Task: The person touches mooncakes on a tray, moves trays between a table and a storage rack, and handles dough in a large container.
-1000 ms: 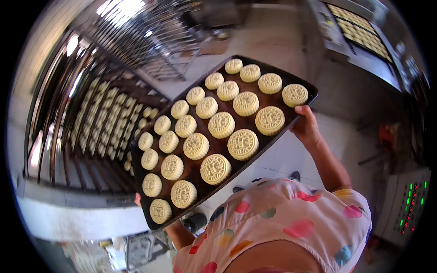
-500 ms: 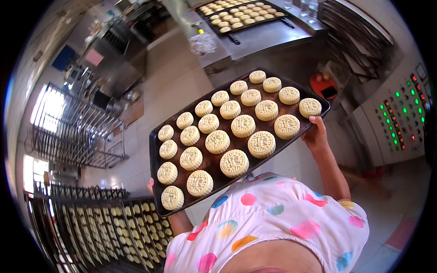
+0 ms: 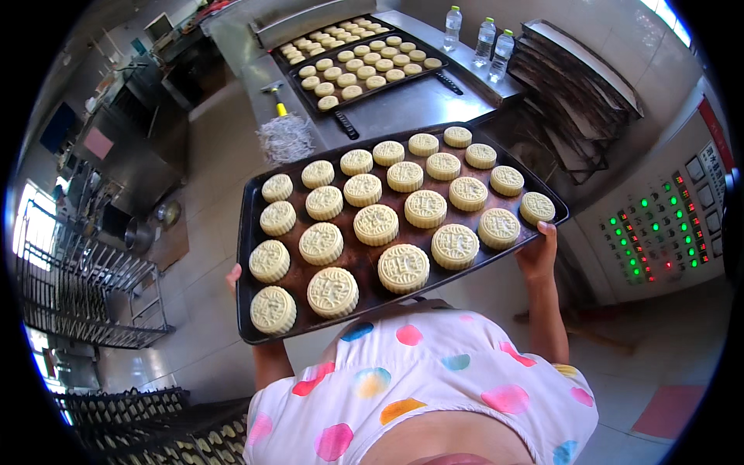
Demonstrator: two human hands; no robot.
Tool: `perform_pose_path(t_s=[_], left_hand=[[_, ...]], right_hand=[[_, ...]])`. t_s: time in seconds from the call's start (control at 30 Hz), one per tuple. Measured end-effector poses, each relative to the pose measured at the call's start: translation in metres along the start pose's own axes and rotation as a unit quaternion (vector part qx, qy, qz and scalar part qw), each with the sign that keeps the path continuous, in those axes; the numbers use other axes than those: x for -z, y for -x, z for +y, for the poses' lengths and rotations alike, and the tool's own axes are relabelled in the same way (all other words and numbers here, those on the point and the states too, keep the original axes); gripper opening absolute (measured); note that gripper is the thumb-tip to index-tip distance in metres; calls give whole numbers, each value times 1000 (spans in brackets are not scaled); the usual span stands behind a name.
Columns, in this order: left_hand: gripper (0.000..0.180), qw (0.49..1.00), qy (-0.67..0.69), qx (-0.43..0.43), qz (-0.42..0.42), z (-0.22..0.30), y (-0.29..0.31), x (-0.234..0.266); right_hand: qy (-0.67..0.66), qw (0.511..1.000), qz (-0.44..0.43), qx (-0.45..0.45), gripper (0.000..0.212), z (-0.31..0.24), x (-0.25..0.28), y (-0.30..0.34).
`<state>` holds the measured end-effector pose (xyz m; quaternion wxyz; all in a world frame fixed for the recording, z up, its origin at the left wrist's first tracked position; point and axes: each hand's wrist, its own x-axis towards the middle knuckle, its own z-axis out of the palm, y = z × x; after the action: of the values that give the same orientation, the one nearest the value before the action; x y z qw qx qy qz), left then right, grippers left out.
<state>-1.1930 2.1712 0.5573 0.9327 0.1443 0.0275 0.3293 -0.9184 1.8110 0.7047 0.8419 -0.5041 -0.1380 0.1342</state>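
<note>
Three clear bottles (image 3: pixel 483 36) upright at counter (image 3: pixel 418 101) corner, beyond two filled trays. Dark baking tray (image 3: pixel 364 256) of round stamped cakes (image 3: pixel 403 267) carried level; right hand (image 3: pixel 536 252) fingers gripping right edge, left hand (image 3: pixel 233 277) mostly hidden beneath, grip cannot tell.

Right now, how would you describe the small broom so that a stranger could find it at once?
Start at the long steel table behind the dark tray that both hands carry. At its left end, left of the pastry trays, lies the broom. Only it has pale bristles and a yellow handle.

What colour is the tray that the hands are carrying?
The tray is dark brown, nearly black, shown best in the head view.
</note>
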Motion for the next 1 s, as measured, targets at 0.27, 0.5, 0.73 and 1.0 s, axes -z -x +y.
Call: perform_pose_path(t_s=[0.27, 0.5, 0.73, 1.0], left_hand=[[59, 999, 7, -49, 16, -18, 15, 0], [58, 995, 13, -59, 83, -30, 19, 4], [55, 984, -6, -64, 165, -14, 31, -22], [54, 983, -18, -11, 185, -9, 11, -51]], right_hand=[[6, 998, -59, 2, 48, 23, 13, -22], [41, 994, -80, -56, 44, 1, 1, -34], [37, 990, -46, -125, 41, -20, -8, -43], [18, 971, -12, -239, 46, -25, 1, -47]])
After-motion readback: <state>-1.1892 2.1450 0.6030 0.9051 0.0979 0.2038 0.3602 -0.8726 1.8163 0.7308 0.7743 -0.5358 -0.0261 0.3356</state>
